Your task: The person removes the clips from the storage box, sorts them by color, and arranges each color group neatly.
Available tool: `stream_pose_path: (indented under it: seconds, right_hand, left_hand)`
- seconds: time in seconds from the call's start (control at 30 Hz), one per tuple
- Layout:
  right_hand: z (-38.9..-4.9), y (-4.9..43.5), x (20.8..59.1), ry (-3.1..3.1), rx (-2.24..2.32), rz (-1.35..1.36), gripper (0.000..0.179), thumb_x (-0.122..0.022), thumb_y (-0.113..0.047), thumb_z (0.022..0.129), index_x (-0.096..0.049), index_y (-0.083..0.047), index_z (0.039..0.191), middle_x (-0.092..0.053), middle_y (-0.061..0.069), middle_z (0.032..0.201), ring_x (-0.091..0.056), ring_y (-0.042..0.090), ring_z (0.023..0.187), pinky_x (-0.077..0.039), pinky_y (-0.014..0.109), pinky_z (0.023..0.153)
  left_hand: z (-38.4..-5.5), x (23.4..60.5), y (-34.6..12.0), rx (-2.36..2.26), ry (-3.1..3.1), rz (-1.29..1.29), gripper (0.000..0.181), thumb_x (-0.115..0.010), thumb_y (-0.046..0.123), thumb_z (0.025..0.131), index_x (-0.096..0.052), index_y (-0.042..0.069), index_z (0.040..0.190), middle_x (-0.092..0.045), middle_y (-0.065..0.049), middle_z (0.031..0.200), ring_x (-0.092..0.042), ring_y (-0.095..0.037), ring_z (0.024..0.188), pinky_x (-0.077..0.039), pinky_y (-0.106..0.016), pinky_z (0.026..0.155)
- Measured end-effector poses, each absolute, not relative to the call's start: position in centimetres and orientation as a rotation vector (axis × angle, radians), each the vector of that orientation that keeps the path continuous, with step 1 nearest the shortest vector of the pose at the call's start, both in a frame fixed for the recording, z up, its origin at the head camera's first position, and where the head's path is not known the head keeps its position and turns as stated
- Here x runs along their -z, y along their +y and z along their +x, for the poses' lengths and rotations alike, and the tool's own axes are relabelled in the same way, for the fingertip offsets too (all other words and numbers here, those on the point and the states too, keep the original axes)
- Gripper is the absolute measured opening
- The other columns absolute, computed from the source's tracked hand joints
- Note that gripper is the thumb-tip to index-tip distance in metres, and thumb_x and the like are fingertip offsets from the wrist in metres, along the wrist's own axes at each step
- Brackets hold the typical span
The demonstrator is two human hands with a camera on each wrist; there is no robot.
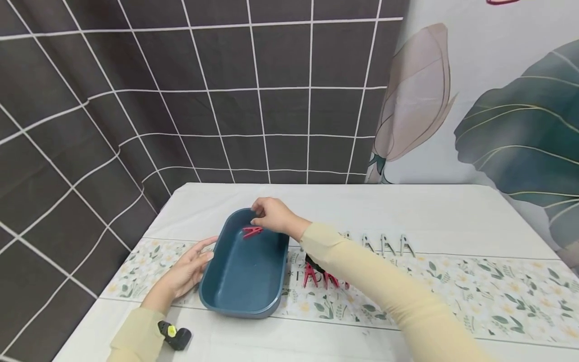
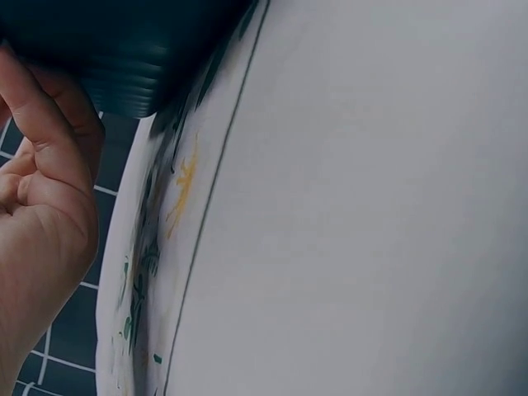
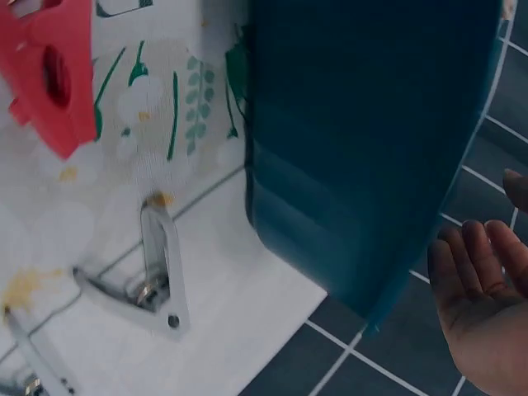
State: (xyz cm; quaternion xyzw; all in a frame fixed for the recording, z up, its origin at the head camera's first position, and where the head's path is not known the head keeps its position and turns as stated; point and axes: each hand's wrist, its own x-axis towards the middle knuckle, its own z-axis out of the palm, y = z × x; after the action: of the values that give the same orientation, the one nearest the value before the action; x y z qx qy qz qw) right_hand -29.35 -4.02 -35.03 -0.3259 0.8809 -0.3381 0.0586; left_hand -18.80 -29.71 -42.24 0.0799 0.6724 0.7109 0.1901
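Observation:
A blue plastic bin (image 1: pixel 244 301) stands on the table. One red clothespin (image 1: pixel 252 231) lies inside it, near the far end. Over that end is my right hand (image 1: pixel 276 217), its fingers loosely bent just above the clothespin. In the right wrist view, the right hand (image 3: pixel 487 305) holds nothing and its thumb is apart from the fingers. My left hand (image 1: pixel 187 271) rests at the bin's left side, fingers extended. The left wrist view has the left hand's fingers (image 2: pixel 54 124) against the outside of the bin (image 2: pixel 124 74).
Right of the bin, several red clothespins (image 1: pixel 309 275) lie in a row, partly behind my right sleeve. Farther back is a row of grey clips (image 1: pixel 385 245). A floral strip (image 1: pixel 488 286) crosses the white tablecloth (image 1: pixel 429 211). Behind the table hangs a dark grid-patterned curtain (image 1: pixel 285 115).

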Motion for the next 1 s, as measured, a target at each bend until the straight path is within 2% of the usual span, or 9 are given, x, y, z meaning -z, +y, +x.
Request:
stream_pose_path:
  seconds: [0.2,0.4,0.63,0.7,0.87,1.0]
  right_hand:
    - [-29.6,-4.8,36.2,2.716,0.938,-0.975,0.031,-0.068,-0.014,0.088,-0.062,0.0,0.115,-0.065,0.014,0.109,-0.062,0.024,0.103,-0.052,0.033,0.092]
    - [-29.2,-5.2,37.3,2.766,0.764,-0.996,0.036,-0.064,-0.017,0.091,-0.058,-0.001,0.123,-0.061,0.015,0.12,-0.058,0.024,0.112,-0.049,0.035,0.097]
    - [-28.8,-5.9,38.4,2.78,0.59,-0.861,0.044,-0.06,-0.022,0.093,-0.052,-0.003,0.132,-0.057,0.014,0.126,-0.057,0.022,0.107,-0.05,0.035,0.093]
    - [-28.9,-6.2,38.8,2.793,0.531,-0.845,0.04,-0.056,-0.02,0.095,-0.053,-0.003,0.131,-0.058,0.013,0.124,-0.058,0.021,0.105,-0.051,0.034,0.091]
    - [-29.0,-7.2,39.5,2.846,0.341,-0.884,0.03,-0.049,-0.011,0.097,-0.058,-0.005,0.125,-0.059,0.011,0.116,-0.059,0.021,0.101,-0.054,0.033,0.086]
    - [-28.7,-7.4,39.4,2.859,0.219,-0.902,0.03,-0.052,-0.01,0.096,-0.059,-0.007,0.124,-0.058,0.01,0.118,-0.056,0.022,0.103,-0.053,0.033,0.086]
  left_hand:
    - [-19.2,42.1,-29.6,-1.992,1.897,0.236,0.044,-0.039,0.015,0.103,-0.027,0.021,0.145,-0.063,0.01,0.118,-0.065,-0.009,0.101,-0.057,-0.031,0.082]
    - [-19.4,42.1,-29.6,-2.006,1.875,0.243,0.043,-0.039,0.014,0.103,-0.028,0.021,0.144,-0.064,0.008,0.118,-0.066,-0.01,0.1,-0.058,-0.032,0.08]
    - [-19.2,42.4,-29.2,-2.016,1.854,0.25,0.043,-0.039,0.013,0.103,-0.028,0.02,0.144,-0.063,0.007,0.118,-0.065,-0.01,0.101,-0.058,-0.032,0.08]
    - [-19.1,42.5,-29.2,-2.012,1.863,0.231,0.046,-0.04,0.014,0.103,-0.026,0.018,0.146,-0.062,0.007,0.119,-0.065,-0.01,0.102,-0.057,-0.032,0.082]
    - [-18.8,42.2,-29.5,-1.998,1.899,0.18,0.041,-0.041,0.016,0.103,-0.031,0.025,0.142,-0.061,0.011,0.119,-0.065,-0.008,0.102,-0.057,-0.031,0.083]
    - [-18.8,42.1,-29.5,-2.016,1.872,0.214,0.039,-0.04,0.015,0.103,-0.033,0.027,0.139,-0.062,0.011,0.119,-0.065,-0.008,0.102,-0.057,-0.03,0.082]
